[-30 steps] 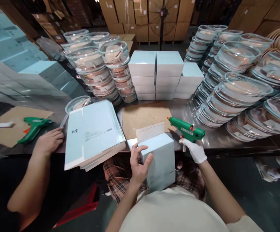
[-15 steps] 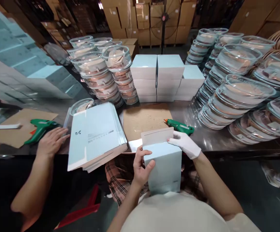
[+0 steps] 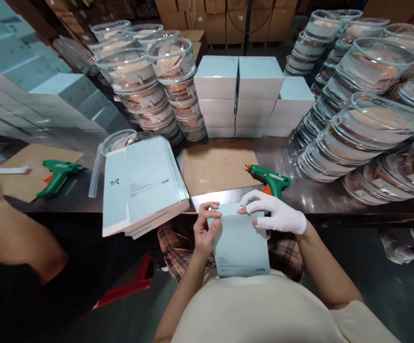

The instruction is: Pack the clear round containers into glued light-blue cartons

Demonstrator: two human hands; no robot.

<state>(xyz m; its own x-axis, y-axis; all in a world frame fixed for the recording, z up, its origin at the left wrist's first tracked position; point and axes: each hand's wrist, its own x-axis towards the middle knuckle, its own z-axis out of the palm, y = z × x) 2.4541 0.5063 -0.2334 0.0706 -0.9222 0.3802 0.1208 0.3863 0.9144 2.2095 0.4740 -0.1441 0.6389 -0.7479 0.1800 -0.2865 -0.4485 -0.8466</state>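
A light-blue cardboard box (image 3: 241, 245) rests on my lap against my shirt, with small print along its lower edge. My bare left hand (image 3: 206, 231) grips its upper left corner, thumb on the near face and fingers curled over the top. My right hand (image 3: 273, 212) wears a white glove with some fingertips bare. Its fingers are bent onto the box's upper right part, near the top edge. A green glue gun (image 3: 273, 180) with an orange tip and trigger lies on the table just beyond my right hand.
Flat light-blue box blanks (image 3: 142, 181) are piled at left, overhanging the table edge. A brown cardboard sheet (image 3: 217, 164) lies centrally. Light-blue boxes (image 3: 257, 78) and stacked clear round containers (image 3: 364, 138) stand behind. A co-worker's arm (image 3: 17, 233) and another glue gun (image 3: 58, 176) are at far left.
The raised pale flap at the box's top has folded down, and the box has tilted, showing its printed face. The near glue gun has turned. The co-worker's hand has moved left.
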